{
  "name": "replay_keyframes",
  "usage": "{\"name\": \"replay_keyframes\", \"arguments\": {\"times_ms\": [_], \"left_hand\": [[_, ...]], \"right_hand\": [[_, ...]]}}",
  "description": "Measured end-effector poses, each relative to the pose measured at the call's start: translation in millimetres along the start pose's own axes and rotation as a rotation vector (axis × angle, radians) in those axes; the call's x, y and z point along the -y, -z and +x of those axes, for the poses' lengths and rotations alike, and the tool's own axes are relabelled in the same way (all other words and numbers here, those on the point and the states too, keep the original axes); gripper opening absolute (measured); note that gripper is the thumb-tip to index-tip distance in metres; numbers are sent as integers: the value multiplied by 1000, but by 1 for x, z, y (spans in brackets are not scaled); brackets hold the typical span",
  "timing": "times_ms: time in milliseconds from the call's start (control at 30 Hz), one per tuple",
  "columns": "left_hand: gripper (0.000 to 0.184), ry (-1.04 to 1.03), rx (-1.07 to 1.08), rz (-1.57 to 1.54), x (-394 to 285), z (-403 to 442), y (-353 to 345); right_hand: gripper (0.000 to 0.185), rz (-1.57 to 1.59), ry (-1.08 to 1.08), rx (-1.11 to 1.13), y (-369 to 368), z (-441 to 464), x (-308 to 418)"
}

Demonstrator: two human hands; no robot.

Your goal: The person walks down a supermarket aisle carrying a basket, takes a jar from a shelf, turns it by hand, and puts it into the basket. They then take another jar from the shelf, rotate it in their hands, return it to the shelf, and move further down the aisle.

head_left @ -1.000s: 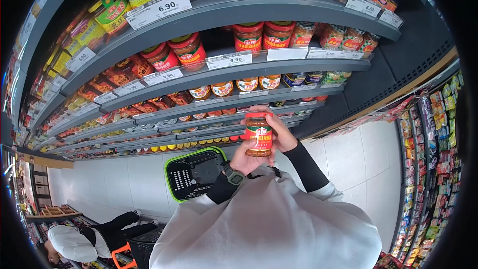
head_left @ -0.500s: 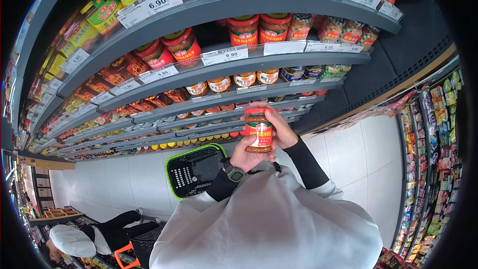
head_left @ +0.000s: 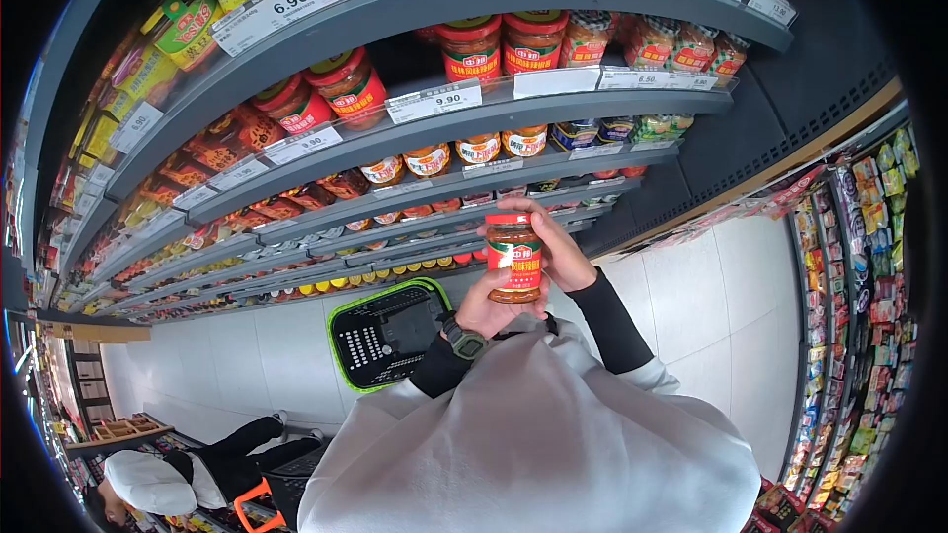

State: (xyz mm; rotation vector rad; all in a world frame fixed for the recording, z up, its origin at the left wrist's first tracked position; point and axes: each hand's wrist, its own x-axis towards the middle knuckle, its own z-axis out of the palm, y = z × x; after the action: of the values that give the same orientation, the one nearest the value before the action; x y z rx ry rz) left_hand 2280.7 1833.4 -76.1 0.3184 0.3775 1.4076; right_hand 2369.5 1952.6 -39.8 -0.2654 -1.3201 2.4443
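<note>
A glass jar of chili sauce with a red lid and a red and green label is held upright in front of my chest. My left hand, with a watch on its wrist, grips the jar low on its left side, thumb across the front. Around the upper right side and the lid curl the fingers of my right hand. Both hands are closed on the jar; some fingers are hidden behind it. Similar larger red-lidded jars stand on the shelf beyond.
Curved grey shelves full of jars and price tags rise ahead. On the floor at left sits a black basket with a green rim. A person is at lower left near an orange-handled basket. Another packed shelf stands right.
The jar has turned slightly, so its label faces more to the right and more green shows. Both hands stay around it. The shelves have shifted a little leftward and up in view.
</note>
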Motion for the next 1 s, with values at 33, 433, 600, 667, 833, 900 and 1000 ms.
{"name": "replay_keyframes", "arguments": {"times_ms": [33, 433, 600, 667, 833, 900, 1000], "left_hand": [[60, 2, -4, -1, 1, 0, 0], [61, 11, 83, -230, 5, -1, 0], [55, 32, -14, -68, 3, -4, 3], [49, 10, -88, 116, 1, -6, 0], [40, 43, -225, 350, -1, -5, -5], [40, 34, -230, 403, 2, -6, -5], [44, 10, -212, 440, 4, -6, -6]], "right_hand": [[54, -10, -3, -2, 0, -1, 1], [54, -22, -38, -57, 1, -4, -3], [49, 11, -41, -52, -2, -5, -2], [47, 6, -38, -53, -1, -5, -1], [47, -71, -43, -94, 5, -6, -3], [47, -74, -49, -78, 8, -6, -4], [47, -75, -66, -63, 8, -4, -4]]}}
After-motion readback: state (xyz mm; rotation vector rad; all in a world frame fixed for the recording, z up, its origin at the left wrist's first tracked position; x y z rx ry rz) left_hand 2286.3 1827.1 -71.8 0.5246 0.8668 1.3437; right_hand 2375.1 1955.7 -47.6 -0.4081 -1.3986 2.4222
